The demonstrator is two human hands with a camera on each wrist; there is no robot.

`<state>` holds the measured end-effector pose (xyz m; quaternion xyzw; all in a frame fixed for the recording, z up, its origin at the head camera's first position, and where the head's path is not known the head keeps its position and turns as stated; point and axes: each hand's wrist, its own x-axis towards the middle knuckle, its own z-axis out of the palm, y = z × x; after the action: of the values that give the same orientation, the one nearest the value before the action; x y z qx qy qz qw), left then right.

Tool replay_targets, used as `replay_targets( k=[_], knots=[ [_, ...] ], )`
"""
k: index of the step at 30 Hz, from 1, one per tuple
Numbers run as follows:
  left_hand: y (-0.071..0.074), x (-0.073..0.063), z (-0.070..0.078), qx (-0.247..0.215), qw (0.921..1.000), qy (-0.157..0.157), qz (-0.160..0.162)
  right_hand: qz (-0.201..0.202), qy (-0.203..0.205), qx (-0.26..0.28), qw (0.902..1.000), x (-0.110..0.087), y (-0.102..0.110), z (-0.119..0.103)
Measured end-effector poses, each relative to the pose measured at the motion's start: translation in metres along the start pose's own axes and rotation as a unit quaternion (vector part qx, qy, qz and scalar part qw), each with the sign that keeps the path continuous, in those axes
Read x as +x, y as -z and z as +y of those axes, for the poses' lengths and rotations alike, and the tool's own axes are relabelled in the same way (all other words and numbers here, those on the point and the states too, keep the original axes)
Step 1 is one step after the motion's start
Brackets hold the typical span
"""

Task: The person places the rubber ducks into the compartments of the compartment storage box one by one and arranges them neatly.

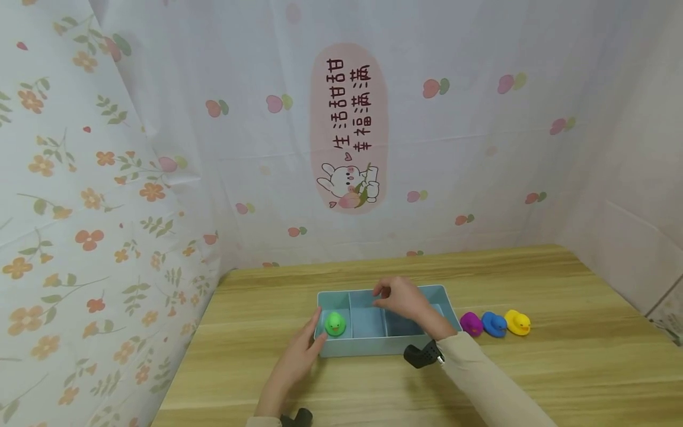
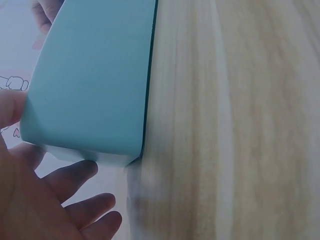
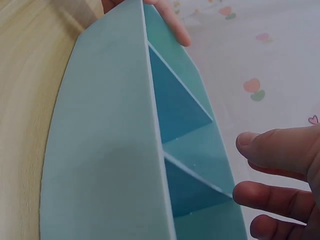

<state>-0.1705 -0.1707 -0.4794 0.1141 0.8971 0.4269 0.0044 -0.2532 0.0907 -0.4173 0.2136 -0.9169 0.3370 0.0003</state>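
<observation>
A light blue divided box stands on the wooden table. In its left compartment sits a green rubber duck. My left hand touches the box's left end, thumb at the front corner and fingers along the end wall; the left wrist view shows these fingers spread and fairly straight. Over the box's middle hovers my right hand, its fingers loosely bent. The right wrist view shows a gap between thumb and fingers, with nothing held. My right forearm hides part of the box's right side.
Right of the box, a purple duck, a blue duck and a yellow duck sit in a row on the table. A patterned cloth hangs behind the table's back edge, and a floral cloth hangs at the left.
</observation>
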Motion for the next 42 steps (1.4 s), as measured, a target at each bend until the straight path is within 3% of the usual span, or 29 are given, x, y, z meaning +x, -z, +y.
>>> replay_targets(
  k=[11, 26, 37, 42],
  knots=[
    [-0.002, -0.001, -0.001, 0.007, 0.9999, -0.003, 0.011, 0.01, -0.003, 0.024, 0.9996, -0.008, 0.004, 0.009],
    [-0.002, 0.0, 0.003, 0.022, 0.9996, -0.009, 0.015, 0.037, -0.004, 0.021, 0.9991, -0.016, 0.012, 0.014],
    [-0.003, 0.001, 0.004, 0.032, 0.9992, -0.012, 0.02, 0.039, -0.031, 0.018, 0.9986, -0.021, 0.017, 0.017],
    [-0.003, 0.0, 0.001, 0.037, 0.9989, -0.02, 0.022, 0.056, -0.019, 0.017, 0.9981, -0.023, 0.017, 0.02]
  ],
)
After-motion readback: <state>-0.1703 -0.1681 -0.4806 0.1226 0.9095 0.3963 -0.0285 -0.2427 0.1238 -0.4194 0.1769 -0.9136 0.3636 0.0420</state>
